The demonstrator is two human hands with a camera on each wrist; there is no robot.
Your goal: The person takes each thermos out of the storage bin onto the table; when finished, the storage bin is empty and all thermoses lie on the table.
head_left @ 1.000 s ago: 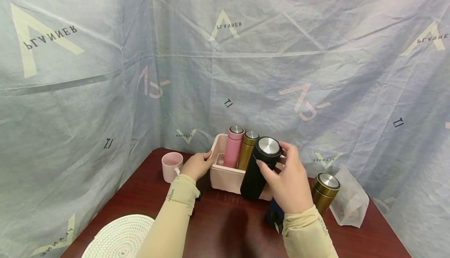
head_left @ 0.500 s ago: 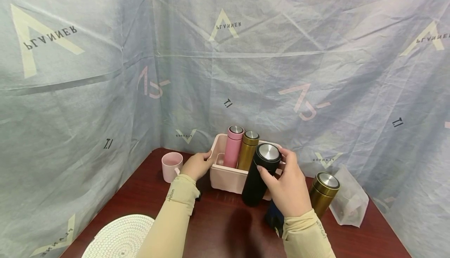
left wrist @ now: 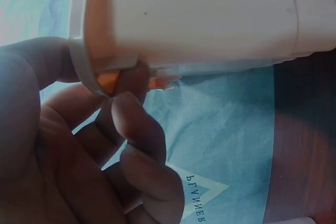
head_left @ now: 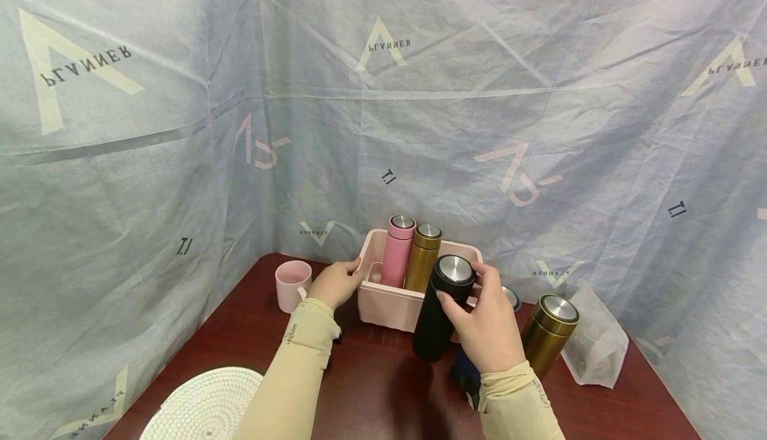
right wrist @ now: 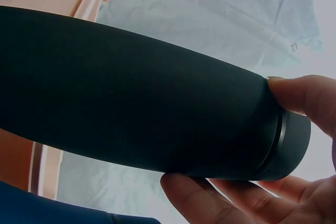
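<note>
- Black flask [head_left: 440,313] with a silver lid, held near its top by the right grip [head_left: 494,330], thumb on one side and fingers on the other; its visible side carries no readable print. It stands before the right part of the box, and whether its base touches the counter [head_left: 353,393] is hard to tell.
- Left grip [head_left: 335,283] pinches the left rim of the pale pink box [head_left: 389,307], whose front wall shows no lettering.
- Pink flask [head_left: 397,260] and thin gold flask [head_left: 422,260] rise side by side inside the box, between the two grips.
- Blue thing [head_left: 466,373] just below the right grip, partly hidden; a pale scrap near its base is too small to read.
- Wide gold flask [head_left: 546,340] just right of the right grip, with a translucent bag [head_left: 596,343] farther right.
- Pink mug [head_left: 292,287] just left of the left grip; white woven mat [head_left: 204,407] below and left of it.
- Grey curtain [head_left: 443,127] beyond both grips repeats "PLANNER" in flipped dark letters beside pale yellow angled marks, plus a small black "T.I" and pink letter-like marks.
- Yellow sleeves [head_left: 284,387] carry small dark lettering behind each grip, too small to read surely.
</note>
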